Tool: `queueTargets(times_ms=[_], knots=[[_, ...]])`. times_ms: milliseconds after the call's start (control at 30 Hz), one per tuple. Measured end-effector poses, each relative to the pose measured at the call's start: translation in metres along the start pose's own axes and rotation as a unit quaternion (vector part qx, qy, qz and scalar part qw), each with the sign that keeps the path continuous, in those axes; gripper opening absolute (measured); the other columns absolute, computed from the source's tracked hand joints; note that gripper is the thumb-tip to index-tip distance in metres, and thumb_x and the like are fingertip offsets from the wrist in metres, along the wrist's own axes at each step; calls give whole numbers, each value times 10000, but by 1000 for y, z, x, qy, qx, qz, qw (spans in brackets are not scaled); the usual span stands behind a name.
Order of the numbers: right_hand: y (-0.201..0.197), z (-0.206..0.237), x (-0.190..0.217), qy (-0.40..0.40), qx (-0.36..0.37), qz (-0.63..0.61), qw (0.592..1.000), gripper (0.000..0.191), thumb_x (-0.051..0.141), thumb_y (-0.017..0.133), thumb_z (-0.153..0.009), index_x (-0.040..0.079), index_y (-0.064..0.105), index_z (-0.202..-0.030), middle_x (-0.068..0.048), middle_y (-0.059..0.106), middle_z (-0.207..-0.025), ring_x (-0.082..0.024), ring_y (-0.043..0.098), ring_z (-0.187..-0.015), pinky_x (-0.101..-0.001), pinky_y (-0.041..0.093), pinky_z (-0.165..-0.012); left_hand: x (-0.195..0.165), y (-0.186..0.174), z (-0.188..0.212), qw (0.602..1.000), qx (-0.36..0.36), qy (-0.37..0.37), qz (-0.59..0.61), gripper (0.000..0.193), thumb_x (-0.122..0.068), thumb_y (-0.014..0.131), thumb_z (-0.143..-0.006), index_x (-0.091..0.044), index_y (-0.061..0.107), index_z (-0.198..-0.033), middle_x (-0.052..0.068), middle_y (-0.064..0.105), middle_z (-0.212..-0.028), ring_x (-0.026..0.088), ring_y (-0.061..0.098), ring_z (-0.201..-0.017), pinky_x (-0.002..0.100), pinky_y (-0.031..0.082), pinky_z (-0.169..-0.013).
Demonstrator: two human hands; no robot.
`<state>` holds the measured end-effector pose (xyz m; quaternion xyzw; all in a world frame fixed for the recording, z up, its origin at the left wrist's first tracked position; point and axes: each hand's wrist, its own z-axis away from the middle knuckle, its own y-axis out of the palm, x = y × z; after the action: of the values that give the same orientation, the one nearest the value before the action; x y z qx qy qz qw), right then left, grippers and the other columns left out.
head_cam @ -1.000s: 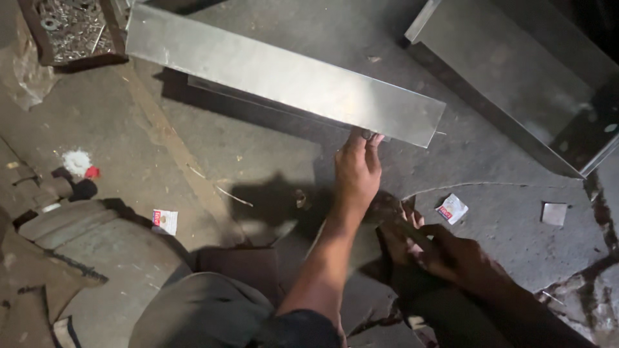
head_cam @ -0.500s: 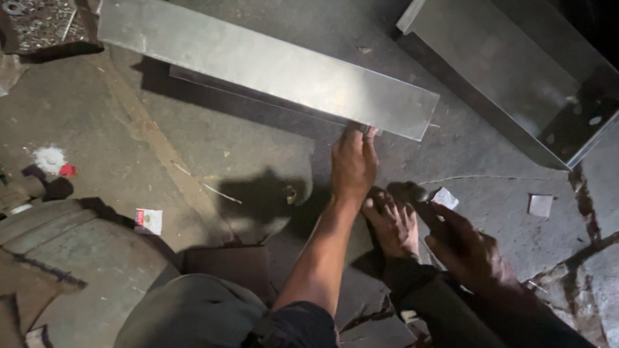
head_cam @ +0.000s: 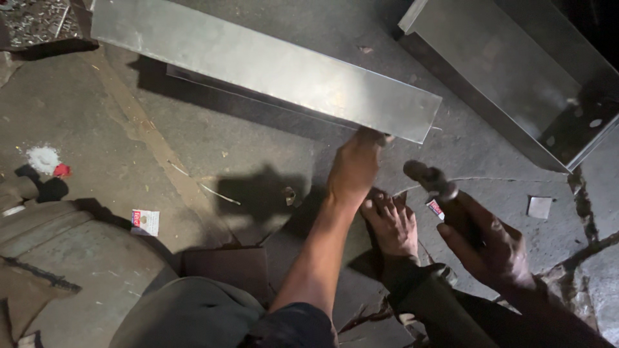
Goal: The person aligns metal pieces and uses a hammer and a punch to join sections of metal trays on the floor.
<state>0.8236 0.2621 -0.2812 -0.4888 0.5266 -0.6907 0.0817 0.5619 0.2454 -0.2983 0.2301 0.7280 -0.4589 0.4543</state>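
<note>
Meanwhile, right hand (head_cam: 487,241) grips hammer (head_cam: 431,179).

Metal workshop, work done at floor level. Rough cracked concrete floor (head_cam: 213,138), stained and dusty, with scraps and small litter lying about. Long folded sheet-metal channel (head_cam: 271,67) lies across the floor; a second, larger sheet-metal box section (head_cam: 516,77) sits at upper right. Tray of small loose metal parts (head_cam: 35,22) at top left corner. Hammer-like tool (head_cam: 431,180) in the right hand (head_cam: 490,248). Bare foot (head_cam: 393,225) on the floor beside the work. Dim, patchy lighting, hard shadows.
</note>
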Motion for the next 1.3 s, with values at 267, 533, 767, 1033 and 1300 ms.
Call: queueTargets(times_ms=[267, 533, 767, 1033, 1300], knots=[[-1, -15, -8, -140, 40, 37, 989, 637, 203, 718, -967, 43, 419, -1506, -130, 717, -930, -164, 700, -693, -271, 571, -526, -13, -17, -10, 994, 10, 109, -4, 158, 21, 530, -1038, -15, 680, -1069, 171, 740, -1008, 271, 742, -843, 319, 646, -742], [-11, -31, 8, -54, 96, 101, 989, 665, 116, 745, -876, 45, 489, -1486, -167, 709, -872, -233, 671, -601, -354, 534, -469, -13, -29, -12, 979, 91, 0, 180, 247, -15, 481, -947, -60, 715, -1010, 161, 763, -1036, 328, 744, -975, 409, 610, -933], [-15, -30, 21, -52, 63, 126, 989, 658, 137, 734, -856, 95, 514, -1474, -158, 694, -900, -274, 672, -665, -410, 545, -546, -18, -28, -13, 990, 86, -55, 94, 330, -11, 443, -975, -104, 739, -1086, 161, 743, -1180, 323, 715, -1073, 413, 561, -992], [-17, -48, 28, 38, 19, 175, 984, 648, 259, 795, -857, 63, 581, -1437, -113, 687, -840, -235, 660, -610, -397, 556, -575, -25, -31, -3, 997, 0, -15, 82, 141, -77, 559, -1026, -41, 661, -1116, 190, 719, -1145, 355, 699, -1068, 419, 544, -950], [-11, -184, 65, -122, 81, 212, 966, 687, 449, 753, -840, -30, 554, -1289, -276, 661, -1315, -287, 709, -709, -366, 562, -472, -6, -105, -5, 897, -413, -139, 73, 338, -272, 485, -1110, -6, 683, -1046, 121, 722, -973, 241, 694, -906, 368, 560, -826]])
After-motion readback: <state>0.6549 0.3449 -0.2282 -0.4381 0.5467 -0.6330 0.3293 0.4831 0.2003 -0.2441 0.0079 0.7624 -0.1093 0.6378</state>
